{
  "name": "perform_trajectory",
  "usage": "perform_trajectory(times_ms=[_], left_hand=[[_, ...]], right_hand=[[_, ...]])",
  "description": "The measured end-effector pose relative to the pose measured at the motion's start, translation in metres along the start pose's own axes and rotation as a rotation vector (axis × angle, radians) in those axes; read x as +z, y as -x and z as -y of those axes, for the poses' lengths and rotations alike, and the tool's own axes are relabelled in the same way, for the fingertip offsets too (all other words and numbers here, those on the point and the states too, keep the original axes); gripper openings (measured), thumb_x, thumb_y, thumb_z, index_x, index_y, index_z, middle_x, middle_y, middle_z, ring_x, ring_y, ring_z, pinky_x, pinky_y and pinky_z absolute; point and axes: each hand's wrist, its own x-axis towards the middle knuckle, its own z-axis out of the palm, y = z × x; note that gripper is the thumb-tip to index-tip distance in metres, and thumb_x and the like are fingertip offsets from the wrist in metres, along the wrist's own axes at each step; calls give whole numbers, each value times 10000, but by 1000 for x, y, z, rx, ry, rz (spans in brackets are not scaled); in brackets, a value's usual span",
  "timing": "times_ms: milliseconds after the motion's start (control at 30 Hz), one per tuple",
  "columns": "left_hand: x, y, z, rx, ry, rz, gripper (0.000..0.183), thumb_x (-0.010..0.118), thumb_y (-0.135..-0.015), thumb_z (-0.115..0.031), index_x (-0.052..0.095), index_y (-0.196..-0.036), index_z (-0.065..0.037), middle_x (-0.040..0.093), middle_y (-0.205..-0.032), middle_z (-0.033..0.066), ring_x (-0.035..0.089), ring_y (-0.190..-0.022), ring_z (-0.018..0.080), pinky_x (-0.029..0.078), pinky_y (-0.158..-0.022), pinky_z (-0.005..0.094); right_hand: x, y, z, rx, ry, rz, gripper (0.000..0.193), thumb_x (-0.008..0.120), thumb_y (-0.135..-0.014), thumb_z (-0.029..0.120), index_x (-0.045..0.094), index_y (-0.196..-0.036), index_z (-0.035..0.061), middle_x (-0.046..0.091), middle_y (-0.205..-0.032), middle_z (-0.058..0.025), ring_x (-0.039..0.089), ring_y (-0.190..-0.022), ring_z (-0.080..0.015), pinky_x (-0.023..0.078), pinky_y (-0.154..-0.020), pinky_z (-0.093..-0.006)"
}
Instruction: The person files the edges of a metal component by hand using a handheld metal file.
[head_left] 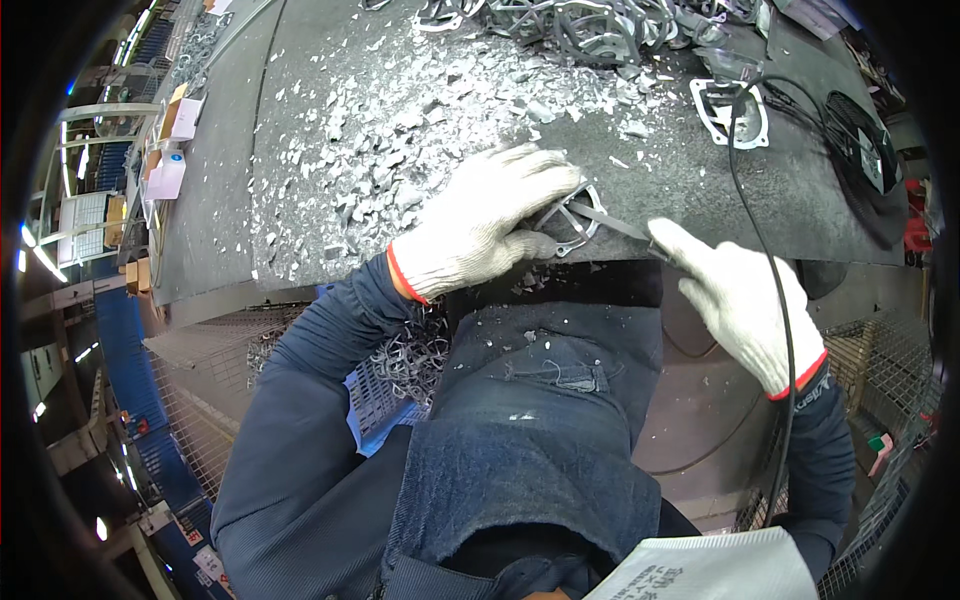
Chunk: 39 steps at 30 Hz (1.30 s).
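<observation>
Near the table's front edge, my left hand (490,222), in a white knit glove with a red cuff, grips a small silvery metal frame (590,232) with fingers and thumb. My right hand (738,300), gloved the same way, is closed around the handle of a slim hand tool with a flat grey blade (618,224). Whether that blade is a file or a knife I cannot tell. Its tip reaches into the frame's opening and seems to touch the inner edge. My left fingers hide part of the frame.
Silvery flakes (400,150) litter the dark table (700,200). Several metal frames are heaped (600,30) at the back; another frame (730,113) lies at the right beside a black fan (862,142). A black cable (757,230) hangs past my right hand. Below left, a blue crate (378,420) holds metal pieces.
</observation>
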Motion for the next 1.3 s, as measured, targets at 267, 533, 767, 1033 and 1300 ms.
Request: perform_trajectory(times_ms=[267, 533, 767, 1033, 1300], left_hand=[[1, -1, 4, 60, 44, 42, 889, 1036, -770, -180, 681, -1581, -105, 689, -1593, 172, 657, -1481, 426, 531, -1214, 569], [7, 1, 11, 115, 155, -43, 836, 1029, -777, -167, 698, -1540, -80, 698, -1555, 223, 701, -1397, 458, 571, -1176, 553], [5, 0, 9, 155, 159, -40, 837, 1025, -776, -151, 693, -1540, -67, 713, -1535, 222, 724, -1357, 465, 611, -1120, 550], [6, 1, 11, 156, 132, -33, 899, 1049, -728, -106, 713, -1561, -72, 707, -1579, 240, 705, -1439, 487, 618, -1160, 541], [4, -6, 4, 213, 143, -5, 773, 969, -804, -59, 676, -1519, -81, 693, -1490, 215, 727, -1284, 471, 624, -1051, 552]], right_hand=[[-3, -15, -3, -50, 38, -55, 754, 838, -1025, 150, 625, -1723, 336, 690, -882, -145, 758, -827, -373, 630, -781, -505], [-4, 3, -3, 175, -256, 221, 790, 815, -1019, 121, 578, -1759, 266, 823, -1109, -234, 818, -1033, -455, 653, -912, -532], [10, 17, 0, 25, -246, 198, 786, 826, -1021, 140, 585, -1756, 280, 802, -1017, -197, 805, -934, -423, 651, -852, -525], [13, 4, 0, 30, -44, 19, 743, 834, -1031, 161, 624, -1727, 314, 751, -936, -178, 772, -844, -406, 636, -791, -513], [-16, 12, 15, 111, 107, 154, 783, 835, -1024, 146, 592, -1743, 340, 759, -962, -195, 792, -874, -416, 637, -788, -515]])
